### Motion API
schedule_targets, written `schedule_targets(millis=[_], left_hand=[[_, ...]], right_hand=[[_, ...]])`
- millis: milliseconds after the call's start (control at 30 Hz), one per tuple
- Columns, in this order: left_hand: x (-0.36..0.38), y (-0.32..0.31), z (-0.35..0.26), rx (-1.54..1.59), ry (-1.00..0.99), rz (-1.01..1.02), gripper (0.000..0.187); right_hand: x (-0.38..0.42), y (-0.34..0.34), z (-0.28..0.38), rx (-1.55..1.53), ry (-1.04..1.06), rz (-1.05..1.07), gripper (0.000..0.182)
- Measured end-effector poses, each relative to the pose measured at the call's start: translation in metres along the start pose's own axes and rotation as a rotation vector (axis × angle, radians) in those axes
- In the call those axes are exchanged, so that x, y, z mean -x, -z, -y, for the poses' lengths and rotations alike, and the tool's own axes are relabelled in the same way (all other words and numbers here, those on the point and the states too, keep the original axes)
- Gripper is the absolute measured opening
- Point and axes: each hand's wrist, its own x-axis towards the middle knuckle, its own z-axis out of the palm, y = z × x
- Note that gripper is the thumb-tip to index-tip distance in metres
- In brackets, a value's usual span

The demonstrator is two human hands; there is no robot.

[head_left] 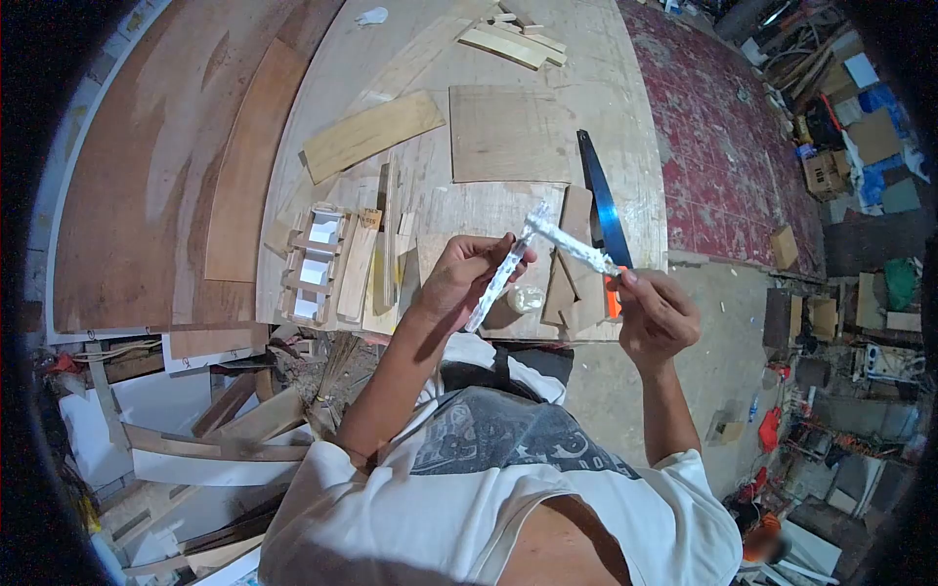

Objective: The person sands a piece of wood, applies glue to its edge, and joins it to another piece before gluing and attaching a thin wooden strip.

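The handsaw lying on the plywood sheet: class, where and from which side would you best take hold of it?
Grip the handsaw by its orange handle, the end at the near edge of the plywood sheet. Come from the near side, beneath the right hand; the long blue blade runs away across the sheet and is too thin to grip.

I'm in a woodworking shop. I work over a big plywood sheet [469, 59] laid flat as a bench, and everything reads from it: a hand saw [603, 200] with a blue blade lies along its right edge, a square plywood panel [508, 134] and a loose plank [371, 134] sit near its middle, a small slatted wooden frame [315, 266] stands at its near left corner. Offcuts [225, 430] pile below its near edge, and cardboard boxes [831, 166] and clutter crowd the floor to its right.
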Motion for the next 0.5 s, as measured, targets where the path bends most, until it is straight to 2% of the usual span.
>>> schedule_targets(millis=[133, 300, 500], left_hand=[[0.0000, -0.0030, -0.0029, 0.031, -0.004, 0.010, 0.026], [-0.0005, -0.0070, -0.0054, 0.034, 0.013, 0.041, 0.028], [-0.0016, -0.0049, -0.0041, 0.004, -0.014, 0.008, 0.029]], right_hand=[[0.0055, 0.0009, -0.0046, 0.047, 0.041, 0.022, 0.025], [0.0019, 0.0054, -0.0015, 0.067, -0.034, -0.090, 0.024], [0.0019, 0.0050, -0.0003, -0.009, 0.046, -0.001, 0.021]])
